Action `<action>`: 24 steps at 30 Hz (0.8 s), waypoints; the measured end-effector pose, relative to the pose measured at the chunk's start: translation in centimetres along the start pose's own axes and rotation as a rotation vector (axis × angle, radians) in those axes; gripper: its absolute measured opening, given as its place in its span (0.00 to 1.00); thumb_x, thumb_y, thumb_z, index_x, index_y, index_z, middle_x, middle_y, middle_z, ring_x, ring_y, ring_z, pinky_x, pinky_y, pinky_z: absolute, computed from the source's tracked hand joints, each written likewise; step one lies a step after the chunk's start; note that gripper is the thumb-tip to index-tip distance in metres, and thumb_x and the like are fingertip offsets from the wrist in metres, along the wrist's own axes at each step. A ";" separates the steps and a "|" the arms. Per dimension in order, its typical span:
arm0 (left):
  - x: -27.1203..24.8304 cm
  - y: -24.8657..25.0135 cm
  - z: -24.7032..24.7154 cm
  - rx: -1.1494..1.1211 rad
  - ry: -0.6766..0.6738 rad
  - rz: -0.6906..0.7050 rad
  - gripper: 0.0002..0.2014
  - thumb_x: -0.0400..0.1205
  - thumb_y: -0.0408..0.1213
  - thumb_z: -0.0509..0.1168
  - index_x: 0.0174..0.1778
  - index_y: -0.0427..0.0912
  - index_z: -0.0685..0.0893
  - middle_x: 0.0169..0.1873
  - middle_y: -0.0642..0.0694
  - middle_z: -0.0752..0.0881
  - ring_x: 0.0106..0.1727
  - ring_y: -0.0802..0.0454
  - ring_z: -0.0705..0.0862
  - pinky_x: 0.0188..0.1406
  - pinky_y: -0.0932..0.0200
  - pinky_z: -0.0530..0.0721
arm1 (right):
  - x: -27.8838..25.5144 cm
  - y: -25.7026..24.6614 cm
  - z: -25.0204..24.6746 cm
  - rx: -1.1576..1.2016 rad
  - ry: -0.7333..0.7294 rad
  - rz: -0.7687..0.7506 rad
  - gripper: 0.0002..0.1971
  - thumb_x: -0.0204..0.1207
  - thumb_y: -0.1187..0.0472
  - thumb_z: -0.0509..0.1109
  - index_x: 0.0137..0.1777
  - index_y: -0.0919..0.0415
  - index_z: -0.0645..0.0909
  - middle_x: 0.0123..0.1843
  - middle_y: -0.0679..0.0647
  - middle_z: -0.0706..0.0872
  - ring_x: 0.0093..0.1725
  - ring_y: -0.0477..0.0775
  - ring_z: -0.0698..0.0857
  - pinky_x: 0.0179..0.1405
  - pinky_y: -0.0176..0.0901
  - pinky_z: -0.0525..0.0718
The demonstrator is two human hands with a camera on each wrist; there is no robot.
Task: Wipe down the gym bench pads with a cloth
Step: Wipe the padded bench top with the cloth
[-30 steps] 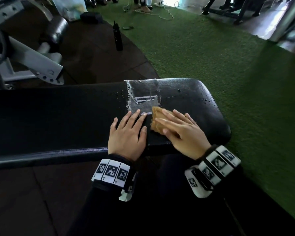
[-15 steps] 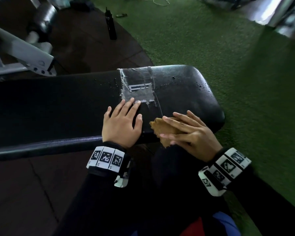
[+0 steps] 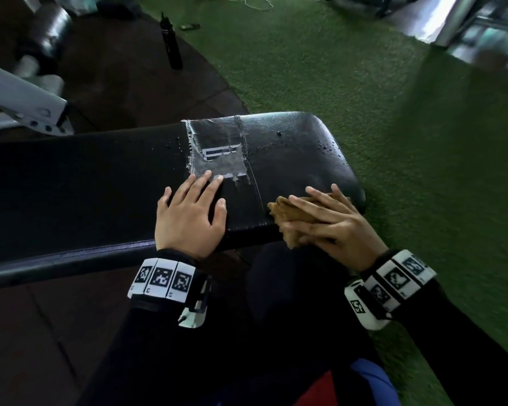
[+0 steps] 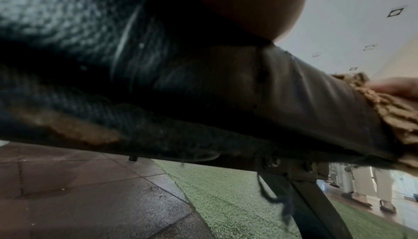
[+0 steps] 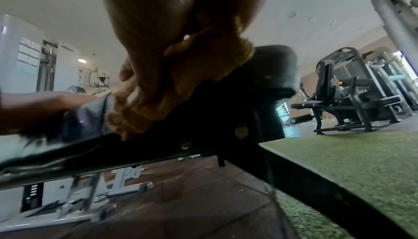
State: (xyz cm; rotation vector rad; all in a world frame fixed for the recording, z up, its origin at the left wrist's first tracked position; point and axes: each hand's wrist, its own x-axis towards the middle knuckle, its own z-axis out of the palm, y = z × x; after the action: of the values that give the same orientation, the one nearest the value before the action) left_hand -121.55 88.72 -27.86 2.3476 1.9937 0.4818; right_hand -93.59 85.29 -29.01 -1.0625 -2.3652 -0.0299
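Observation:
A black gym bench pad (image 3: 100, 183) runs across the head view, with a worn grey tape patch (image 3: 217, 153) near its right end. My left hand (image 3: 197, 200) lies flat on the pad just left of the patch, fingers straight and spread. My right hand (image 3: 320, 212) presses a brown cloth (image 3: 282, 209) onto the pad's near right corner with straight fingers. The cloth (image 5: 203, 74) bunches under the palm and drapes over the pad's front edge, as the cloth (image 4: 393, 110) in the left wrist view confirms. Water drops (image 3: 326, 146) bead on the pad's right end.
A black bottle (image 3: 170, 42) stands on the dark rubber floor behind the bench. Green turf (image 3: 423, 142) lies to the right. A white machine frame (image 3: 24, 98) sits at the far left. Another gym machine (image 5: 350, 85) stands beyond the turf.
My right hand has slid the cloth from beside the tape patch to the right and toward me, onto the pad's near corner. My left hand has stayed flat in place.

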 end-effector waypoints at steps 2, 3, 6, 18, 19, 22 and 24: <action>0.0 0.0 0.0 0.001 -0.001 0.003 0.25 0.84 0.53 0.44 0.80 0.61 0.62 0.80 0.60 0.63 0.83 0.58 0.55 0.82 0.44 0.50 | -0.8 1.0 -0.6 0.015 -0.007 0.018 0.16 0.78 0.53 0.66 0.66 0.43 0.79 0.75 0.50 0.74 0.78 0.57 0.68 0.79 0.62 0.58; 0.0 0.0 0.0 -0.002 0.001 0.004 0.25 0.85 0.53 0.45 0.80 0.61 0.63 0.80 0.60 0.63 0.83 0.58 0.55 0.82 0.44 0.50 | -1.6 1.7 -1.0 0.033 0.018 0.062 0.16 0.78 0.53 0.67 0.65 0.45 0.80 0.75 0.52 0.74 0.78 0.57 0.67 0.79 0.62 0.58; -0.1 0.1 0.0 -0.003 0.014 -0.002 0.26 0.83 0.54 0.43 0.80 0.61 0.64 0.80 0.59 0.64 0.82 0.57 0.56 0.82 0.44 0.51 | -4.1 3.2 -1.7 0.184 0.177 0.316 0.19 0.74 0.60 0.74 0.65 0.56 0.80 0.75 0.56 0.73 0.78 0.57 0.68 0.77 0.60 0.65; 0.0 0.2 0.2 0.011 0.023 -0.014 0.27 0.82 0.55 0.42 0.79 0.61 0.64 0.79 0.60 0.65 0.82 0.58 0.58 0.81 0.44 0.51 | -2.2 4.4 -2.3 0.464 0.235 0.862 0.21 0.81 0.58 0.64 0.74 0.51 0.72 0.74 0.47 0.75 0.72 0.36 0.72 0.74 0.30 0.64; -0.1 0.2 0.2 0.010 0.025 -0.016 0.28 0.82 0.55 0.42 0.79 0.61 0.64 0.79 0.60 0.65 0.82 0.58 0.58 0.81 0.44 0.52 | -1.6 5.0 -2.4 0.416 0.190 0.916 0.21 0.82 0.55 0.63 0.74 0.49 0.73 0.73 0.46 0.76 0.72 0.38 0.72 0.74 0.32 0.65; -0.1 0.3 0.2 0.008 0.027 -0.017 0.28 0.82 0.55 0.42 0.79 0.61 0.65 0.79 0.60 0.66 0.82 0.57 0.58 0.81 0.44 0.52 | 0.2 6.6 -2.7 0.278 0.042 0.972 0.21 0.83 0.50 0.59 0.75 0.51 0.72 0.75 0.47 0.74 0.75 0.45 0.71 0.74 0.34 0.62; -0.1 0.3 0.1 -0.001 0.029 -0.013 0.28 0.82 0.55 0.42 0.79 0.60 0.65 0.79 0.59 0.66 0.82 0.57 0.59 0.81 0.43 0.53 | 0.6 7.2 -2.6 0.327 -0.002 0.999 0.23 0.84 0.50 0.56 0.78 0.54 0.67 0.79 0.47 0.69 0.77 0.42 0.65 0.72 0.29 0.56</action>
State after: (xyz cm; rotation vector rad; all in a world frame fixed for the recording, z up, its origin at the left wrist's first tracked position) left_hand -121.23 88.53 -27.90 2.3385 2.0192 0.5192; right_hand -87.69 90.07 -27.91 -1.9046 -1.5217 0.6814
